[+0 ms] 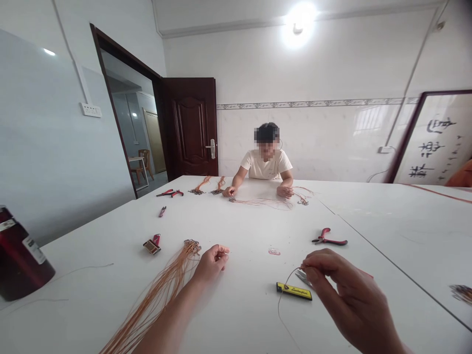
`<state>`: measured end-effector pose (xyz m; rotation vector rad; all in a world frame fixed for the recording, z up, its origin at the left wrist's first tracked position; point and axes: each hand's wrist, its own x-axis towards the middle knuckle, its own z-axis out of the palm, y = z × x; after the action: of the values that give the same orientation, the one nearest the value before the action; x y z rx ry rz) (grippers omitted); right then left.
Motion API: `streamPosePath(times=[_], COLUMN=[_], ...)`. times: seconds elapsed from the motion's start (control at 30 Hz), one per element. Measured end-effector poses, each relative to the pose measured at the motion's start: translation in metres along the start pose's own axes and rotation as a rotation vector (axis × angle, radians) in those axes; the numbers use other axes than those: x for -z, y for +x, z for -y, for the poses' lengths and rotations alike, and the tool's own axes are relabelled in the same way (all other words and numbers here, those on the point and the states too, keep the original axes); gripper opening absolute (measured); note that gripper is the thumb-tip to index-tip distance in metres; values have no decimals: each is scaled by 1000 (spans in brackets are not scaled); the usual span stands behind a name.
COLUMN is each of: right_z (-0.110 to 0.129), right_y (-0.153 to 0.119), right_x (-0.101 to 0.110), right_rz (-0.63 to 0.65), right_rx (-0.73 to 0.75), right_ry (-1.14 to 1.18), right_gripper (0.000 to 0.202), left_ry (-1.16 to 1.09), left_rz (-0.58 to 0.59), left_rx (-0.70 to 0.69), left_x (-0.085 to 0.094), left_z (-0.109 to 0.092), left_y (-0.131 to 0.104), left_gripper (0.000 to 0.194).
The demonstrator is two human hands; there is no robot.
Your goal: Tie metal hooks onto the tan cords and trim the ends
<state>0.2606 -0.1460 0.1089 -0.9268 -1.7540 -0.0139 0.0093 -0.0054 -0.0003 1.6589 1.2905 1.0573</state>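
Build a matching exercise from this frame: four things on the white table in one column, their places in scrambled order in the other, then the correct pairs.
Things:
1. bundle of orange wires
2. red-handled pliers
3. yellow lighter
4. dark red canister

Places:
A. at the table's far left edge
B. just below the right hand
C. beyond the right hand, farther up the table
D. fanned out beside the left hand

Pairs: 1-D, 2-C, 3-B, 4-A

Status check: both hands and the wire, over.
Left hand pinched shut at the orange wire bundle. Right hand grips a single thin wire. Yellow-handled tool lies between the hands; red pliers beyond.
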Motion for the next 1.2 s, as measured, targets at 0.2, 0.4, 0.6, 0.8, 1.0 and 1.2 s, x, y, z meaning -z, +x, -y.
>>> streamPosePath(times=[0.2, 0.4, 0.6, 0.8, 1.0, 1.2], right_z=[-1, -1, -4, -9, -11, -11], right_y=[1, 4, 5, 7, 7, 7], right_x=[0, 1, 0, 0, 0, 0], right_rz=[2, -13, -27, -61, -62, -47], right_rx=[-1, 35, 55, 43, 28, 21], right_ry=[14, 27, 32, -20, -22, -30], right_gripper=[6, 8, 10, 9, 9, 8], left_ry=[-2, -13, -20, -21, -14, -6], left_rz=[-4, -5, -8, -3, 2, -1], left_rx=[2, 1, -5, -5, -10, -12], left_x=[0, 0, 0, 0, 0, -1], left_z=[-5, -5, -3, -2, 2, 0], left_y=[-1, 0, 3, 4, 4, 4], left_gripper=[24, 24, 25, 24, 25, 24])
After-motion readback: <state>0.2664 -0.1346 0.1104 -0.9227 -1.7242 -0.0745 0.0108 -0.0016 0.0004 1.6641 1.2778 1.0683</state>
